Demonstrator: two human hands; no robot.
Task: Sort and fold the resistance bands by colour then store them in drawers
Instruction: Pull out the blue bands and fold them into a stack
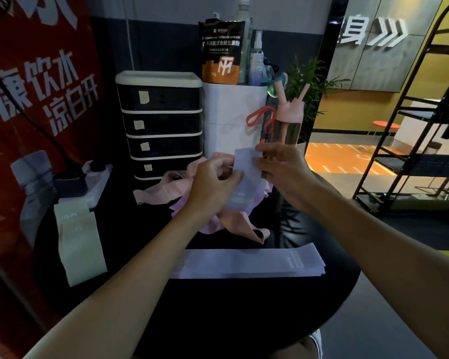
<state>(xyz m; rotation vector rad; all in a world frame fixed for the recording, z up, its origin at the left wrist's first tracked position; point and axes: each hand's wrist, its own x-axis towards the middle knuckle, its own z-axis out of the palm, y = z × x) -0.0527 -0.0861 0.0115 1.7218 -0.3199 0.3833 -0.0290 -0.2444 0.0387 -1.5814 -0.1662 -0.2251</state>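
Note:
Both hands hold up a pale lavender band (pixel 244 177) above the round black table (pixel 244 307). My left hand (pixel 213 180) pinches its left edge and my right hand (pixel 280 167) pinches its upper right edge. Under them lies a loose heap of pink bands (pixel 166 190) and purple ones. A flat stack of lavender bands (pixel 244 263) lies near the table's front. A pale green stack (pixel 79 244) lies at the left. The black drawer unit (pixel 163 125), with all drawers closed, stands at the back.
Beside the drawers stands a white container (pixel 231 117) holding a supplement pouch (pixel 222 51) and spray bottles. A pink water bottle (pixel 289 123) with a red loop stands at the right, a power strip (pixel 88 180) at the left, a black metal rack (pixel 412 125) beyond the table.

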